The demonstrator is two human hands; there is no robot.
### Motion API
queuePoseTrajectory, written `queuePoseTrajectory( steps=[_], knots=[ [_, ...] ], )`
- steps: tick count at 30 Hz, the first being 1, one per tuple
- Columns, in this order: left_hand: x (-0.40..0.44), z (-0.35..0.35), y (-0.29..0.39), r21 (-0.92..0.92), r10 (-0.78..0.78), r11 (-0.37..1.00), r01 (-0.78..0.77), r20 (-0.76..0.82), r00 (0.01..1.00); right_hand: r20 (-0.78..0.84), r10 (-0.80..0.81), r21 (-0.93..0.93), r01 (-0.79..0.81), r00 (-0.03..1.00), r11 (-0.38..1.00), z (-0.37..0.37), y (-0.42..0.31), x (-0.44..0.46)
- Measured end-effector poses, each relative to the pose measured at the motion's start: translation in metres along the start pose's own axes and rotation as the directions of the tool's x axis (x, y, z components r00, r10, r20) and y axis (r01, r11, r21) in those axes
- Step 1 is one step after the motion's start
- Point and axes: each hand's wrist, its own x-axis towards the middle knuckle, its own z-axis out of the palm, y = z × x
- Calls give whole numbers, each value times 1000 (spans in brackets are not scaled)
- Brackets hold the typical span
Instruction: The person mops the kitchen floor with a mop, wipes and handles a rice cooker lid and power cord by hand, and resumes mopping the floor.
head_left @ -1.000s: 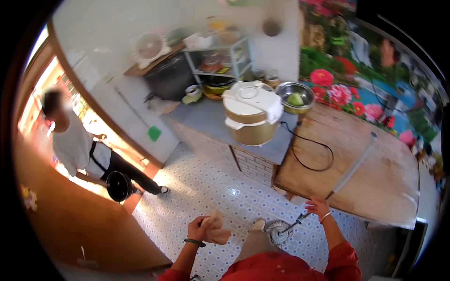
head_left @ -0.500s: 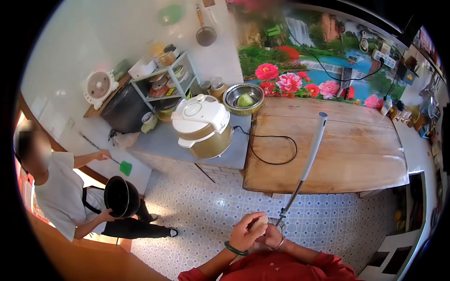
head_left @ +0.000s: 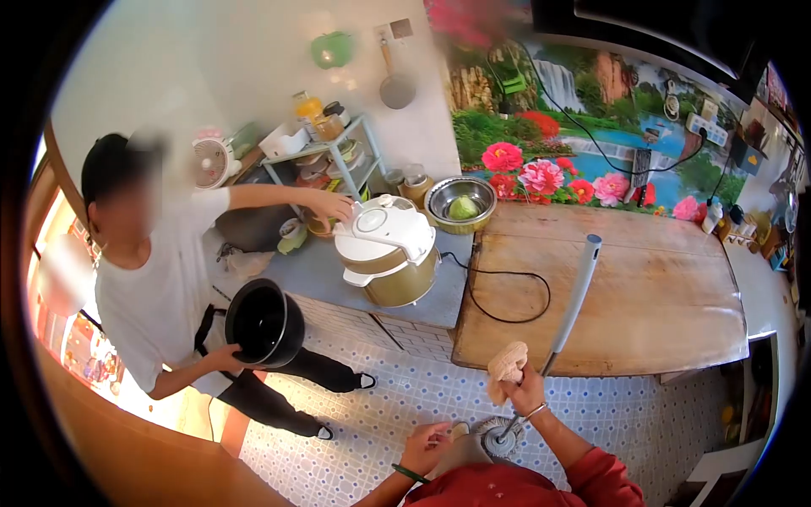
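Observation:
My right hand (head_left: 527,391) grips a crumpled beige-pink cloth (head_left: 507,365), held up near the front edge of the wooden table. Just behind that hand runs the grey handle of a mop (head_left: 578,291); its round head (head_left: 500,439) rests on the tiled floor. Whether my hand also touches the handle I cannot tell. Lower down, in front of my body, my left hand (head_left: 426,448) has loosely curled fingers, apart from each other, with nothing visible in them. A green bangle circles the left wrist.
To the left a person in a white shirt holds a black pot (head_left: 263,324) and reaches to the white-and-gold rice cooker (head_left: 390,253) on the counter. Beside it stands a metal bowl (head_left: 460,201) with a green vegetable. A black cord (head_left: 515,273) loops over the wooden table (head_left: 617,296).
My hands have parted; the right has risen with the cloth, the left has dropped slightly. The other person has come closer, and their hand has left the green swatter for the rice cooker.

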Motion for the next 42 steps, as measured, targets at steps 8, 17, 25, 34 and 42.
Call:
queuePoseTrajectory(
  steps=[8, 17, 25, 34, 42],
  knots=[
    [-25, -12, -12, 68, -173, 983, 173, -6, 985, -90, -200, -322, 162, 976, 933, 2, -8, 63],
    [-43, -20, -27, 187, -134, 972, 139, -42, 990, -73, -169, -476, 115, 983, 872, 9, 11, 77],
    [-44, -29, -30, 200, -84, 976, 85, -15, 996, -29, -12, -690, -11, 1000, 724, 6, 36, 74],
    [-23, -51, -40, 186, -133, 973, 139, -43, 990, -124, -19, -774, -85, 992, 627, 11, 96, 80],
    [69, -93, -84, 191, -32, 981, 16, 81, 996, -79, 246, -832, -200, 966, 518, 25, 99, 94]
  ],
)
